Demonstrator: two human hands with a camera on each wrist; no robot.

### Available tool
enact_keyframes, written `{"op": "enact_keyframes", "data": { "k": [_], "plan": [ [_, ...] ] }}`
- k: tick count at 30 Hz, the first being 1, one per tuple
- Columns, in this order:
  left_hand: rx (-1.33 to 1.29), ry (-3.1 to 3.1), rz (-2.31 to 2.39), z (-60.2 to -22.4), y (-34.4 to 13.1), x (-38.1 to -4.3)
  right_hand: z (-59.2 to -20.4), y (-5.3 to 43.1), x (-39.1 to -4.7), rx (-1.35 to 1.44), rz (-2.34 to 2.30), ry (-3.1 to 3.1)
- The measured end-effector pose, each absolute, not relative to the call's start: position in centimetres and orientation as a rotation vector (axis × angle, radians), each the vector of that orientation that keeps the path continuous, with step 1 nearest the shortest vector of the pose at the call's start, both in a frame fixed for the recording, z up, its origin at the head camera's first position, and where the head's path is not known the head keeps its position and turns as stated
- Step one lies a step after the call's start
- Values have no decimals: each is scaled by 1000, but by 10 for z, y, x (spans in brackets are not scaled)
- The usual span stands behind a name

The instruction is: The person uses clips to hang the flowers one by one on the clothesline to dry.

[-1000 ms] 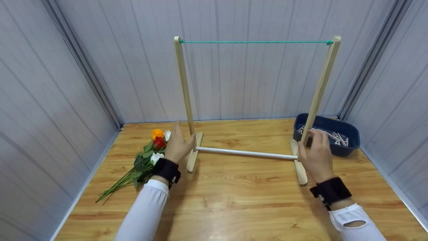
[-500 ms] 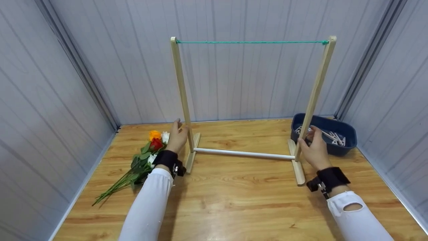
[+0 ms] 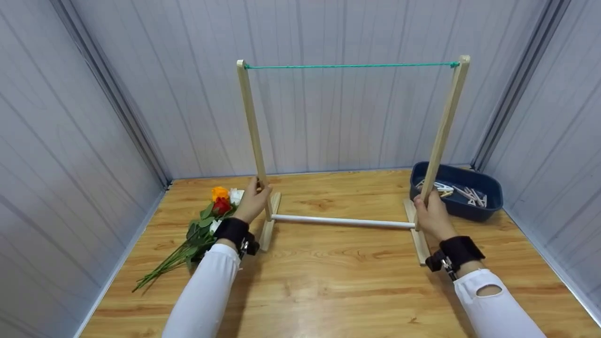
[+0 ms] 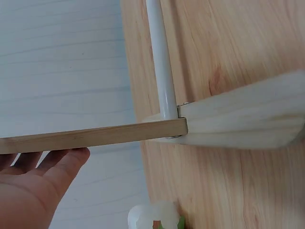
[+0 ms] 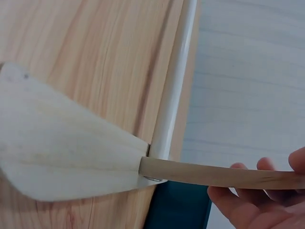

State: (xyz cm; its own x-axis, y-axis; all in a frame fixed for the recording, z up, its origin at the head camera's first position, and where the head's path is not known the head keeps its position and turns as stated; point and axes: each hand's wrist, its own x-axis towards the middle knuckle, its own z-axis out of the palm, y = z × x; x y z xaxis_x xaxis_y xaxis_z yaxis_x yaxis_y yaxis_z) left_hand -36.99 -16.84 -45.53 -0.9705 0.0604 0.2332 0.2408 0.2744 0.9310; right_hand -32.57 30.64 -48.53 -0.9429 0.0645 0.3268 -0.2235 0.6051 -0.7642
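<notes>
A wooden rack (image 3: 342, 221) stands on the table, with two upright posts, flat feet and a white crossbar low between them. A green string (image 3: 347, 66) runs between the post tops. My left hand (image 3: 252, 203) holds the lower left post (image 4: 95, 137) from its outer side, fingers going behind it. In the right wrist view, the fingers of my right hand (image 3: 434, 217) wrap the lower right post (image 5: 214, 174), with the thumb side on the opposite face. Both hands are a little above the crossbar joints.
Artificial roses (image 3: 220, 205) in orange, red and white, with green stems, lie left of the rack beside my left wrist. A dark blue bin (image 3: 494, 192) with several clothespins (image 3: 472, 196) stands behind the right post. Panel walls (image 3: 300, 117) enclose the table's back and sides.
Both hands have gone from loosely spread fingers beside the posts to a closer hold on them. The rack sits slightly lower in view, along with the whole scene.
</notes>
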Motion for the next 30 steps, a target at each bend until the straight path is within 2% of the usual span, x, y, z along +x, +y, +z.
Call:
{"op": "enact_keyframes", "data": {
  "k": [5, 19, 30],
  "plan": [
    [-294, -2436, -1759, -458, -181, -357, -486, 303, -320, 170, 1286, -2525],
    [-73, -2486, -1616, -455, -184, -329, -483, 292, -308, 251, 1311, -2589],
    [-78, -2354, -1629, -464, -191, -314, -483, 289, -292, 306, 1337, -2594]
  ]
}}
